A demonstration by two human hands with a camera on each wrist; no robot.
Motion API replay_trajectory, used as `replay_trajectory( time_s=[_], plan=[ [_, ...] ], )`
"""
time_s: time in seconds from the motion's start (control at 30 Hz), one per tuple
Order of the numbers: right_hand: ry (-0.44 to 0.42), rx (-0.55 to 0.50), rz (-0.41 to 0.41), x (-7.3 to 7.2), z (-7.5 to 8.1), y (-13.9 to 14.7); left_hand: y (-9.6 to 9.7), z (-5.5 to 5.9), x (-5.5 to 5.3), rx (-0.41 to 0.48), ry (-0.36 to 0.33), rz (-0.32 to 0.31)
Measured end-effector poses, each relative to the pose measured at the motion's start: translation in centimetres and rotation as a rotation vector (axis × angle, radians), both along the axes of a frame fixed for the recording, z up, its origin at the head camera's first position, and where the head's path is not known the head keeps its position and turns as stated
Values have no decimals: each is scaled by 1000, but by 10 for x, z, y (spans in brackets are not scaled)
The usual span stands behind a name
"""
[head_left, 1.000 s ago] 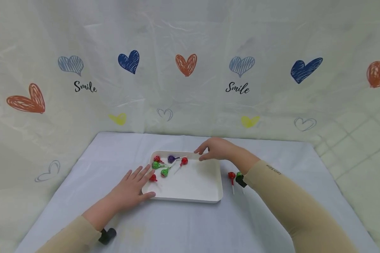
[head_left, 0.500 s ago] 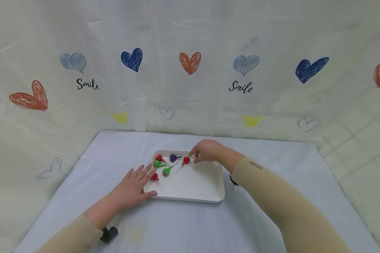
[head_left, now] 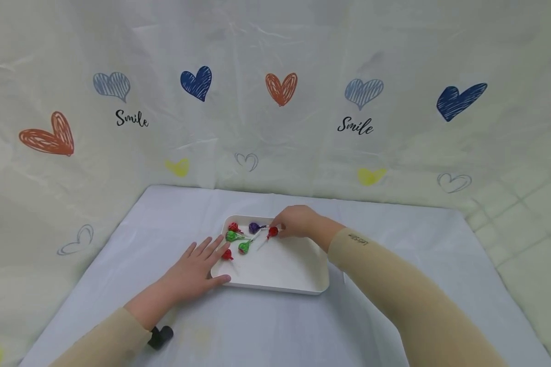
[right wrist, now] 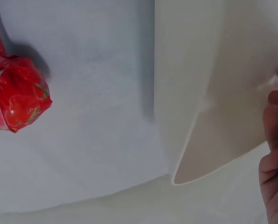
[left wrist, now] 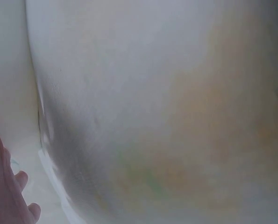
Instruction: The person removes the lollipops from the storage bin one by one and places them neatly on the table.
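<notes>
A shallow white tray (head_left: 294, 270) stands on the table with several wrapped lollipops towards its left and back. My left hand (head_left: 193, 272) lies with spread fingers across the tray's left edge, beside a red lollipop (head_left: 227, 255). At the tray's back, my right hand (head_left: 296, 221) has its fingertips at another red lollipop (head_left: 273, 232); whether they pinch it is unclear. A purple lollipop (head_left: 254, 228), a third red lollipop (head_left: 233, 227) and two green lollipops, the nearer green lollipop (head_left: 244, 247) included, lie close by. Bent fingers (right wrist: 274, 126) show in the right wrist view.
Outside the tray, a red-wrapped lollipop (right wrist: 19, 95) lies on the white tablecloth (right wrist: 96, 93) in the right wrist view. In the head view my right sleeve (head_left: 372, 270) covers that spot. A backdrop printed with hearts (head_left: 281, 89) rises behind the table.
My right hand has moved left and down over the tray's back edge to the red lollipop. My left hand stays on the tray's left edge. The head view has shifted slightly.
</notes>
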State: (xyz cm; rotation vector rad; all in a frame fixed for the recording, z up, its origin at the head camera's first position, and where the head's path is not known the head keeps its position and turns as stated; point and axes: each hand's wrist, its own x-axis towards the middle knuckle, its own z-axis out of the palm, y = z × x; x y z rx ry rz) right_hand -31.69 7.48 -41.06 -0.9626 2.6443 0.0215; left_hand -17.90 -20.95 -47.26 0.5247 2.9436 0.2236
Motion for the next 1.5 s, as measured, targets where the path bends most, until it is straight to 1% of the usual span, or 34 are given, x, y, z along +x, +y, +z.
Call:
replay_trajectory(
  time_s=[0.2,0.37,0.47,0.73,1.0,1.17,1.3,1.4,1.5],
  plan=[
    [-15,-8,1,-1,-2,-4,1,1,0,4,-2,-7],
    [-25,-22,26,-2,-4,-5,-1,2,0,7,2,-9],
    [-38,-28,25,-3,-4,-3,-2,3,1,23,5,-13],
    [-140,-79,-6,3,0,4,-2,3,1,17,-2,-14],
    [-203,-121,-14,10,-5,12,-2,2,0,18,6,-16],
    [-208,-145,4,12,3,17,-1,2,1,14,8,-17],
    [-208,-167,-18,12,11,20,0,4,2,16,0,-17],
    [-224,-167,-36,11,12,21,1,5,2,20,-5,-17],
    [-235,-147,-42,10,9,21,1,4,1,22,-1,-20]
  ],
)
